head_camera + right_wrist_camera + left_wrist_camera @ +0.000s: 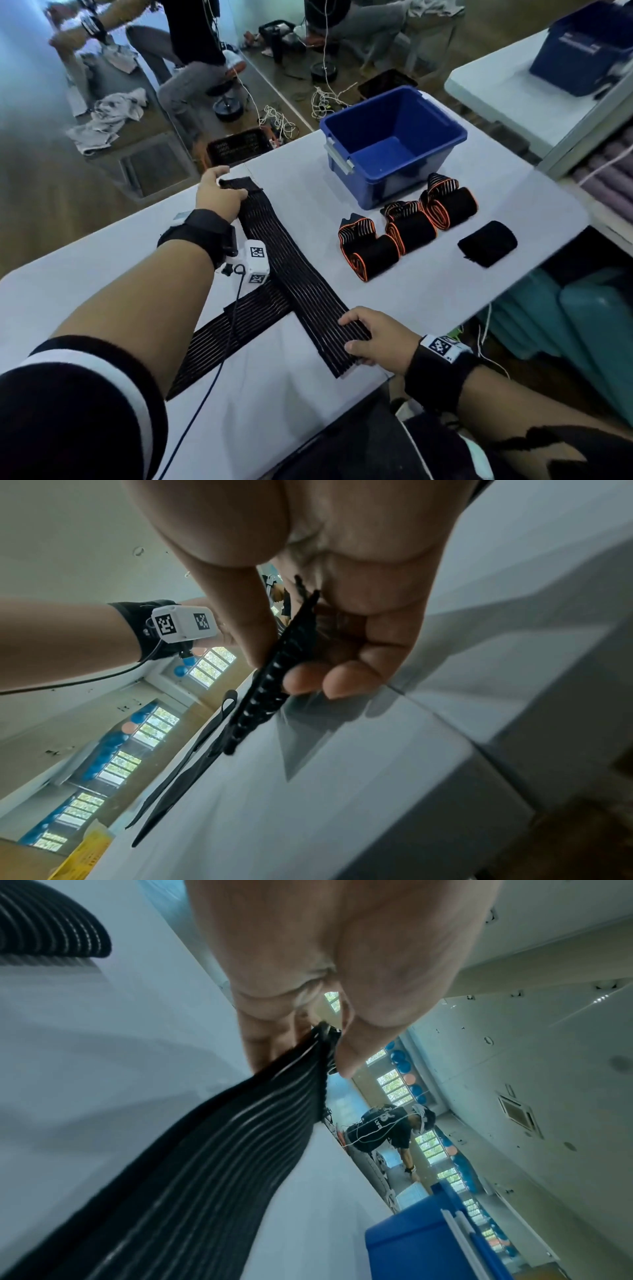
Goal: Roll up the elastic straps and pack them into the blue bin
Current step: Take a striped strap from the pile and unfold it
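A long black ribbed elastic strap point(294, 270) lies stretched across the white table point(411, 291). My left hand point(219, 197) pinches its far end point(322, 1053) between thumb and fingers. My right hand point(371, 337) grips the near end point(274, 685). A second black ribbed strap point(226, 329) lies crosswise beneath the first. The blue bin point(394, 144) stands empty at the table's far side. Three rolled black-and-orange straps point(407, 228) and one plain black roll point(488, 243) sit just in front of the bin.
The table's right edge point(565, 236) drops off close to the black roll. A second white table with a dark blue box point(582, 51) stands at the far right. A person sits beyond the table among cables and cloths on the floor.
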The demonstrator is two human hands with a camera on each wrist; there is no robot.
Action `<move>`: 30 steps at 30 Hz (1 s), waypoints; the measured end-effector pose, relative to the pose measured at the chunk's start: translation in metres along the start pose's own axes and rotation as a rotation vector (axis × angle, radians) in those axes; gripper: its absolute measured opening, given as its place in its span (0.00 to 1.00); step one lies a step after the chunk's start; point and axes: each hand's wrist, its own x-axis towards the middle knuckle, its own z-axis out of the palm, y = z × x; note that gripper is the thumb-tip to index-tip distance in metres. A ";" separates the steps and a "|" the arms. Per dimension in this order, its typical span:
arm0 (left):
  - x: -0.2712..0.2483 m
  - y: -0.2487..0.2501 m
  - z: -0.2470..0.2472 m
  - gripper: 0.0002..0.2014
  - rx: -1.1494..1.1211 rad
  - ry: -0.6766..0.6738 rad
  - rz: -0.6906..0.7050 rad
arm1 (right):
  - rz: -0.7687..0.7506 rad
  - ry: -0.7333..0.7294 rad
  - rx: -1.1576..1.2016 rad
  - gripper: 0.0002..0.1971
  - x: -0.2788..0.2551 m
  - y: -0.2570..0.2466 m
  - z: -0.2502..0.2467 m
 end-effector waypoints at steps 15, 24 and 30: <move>-0.199 -0.150 -0.019 0.28 0.899 -0.216 0.379 | -0.042 -0.111 -0.439 0.10 0.004 -0.005 -0.012; -0.230 -0.162 -0.071 0.24 0.819 -0.096 0.129 | -0.122 -0.225 -0.763 0.08 0.012 -0.026 -0.032; -0.207 -0.130 -0.049 0.07 0.656 0.058 0.170 | -0.255 -0.130 -0.730 0.06 0.042 -0.068 -0.040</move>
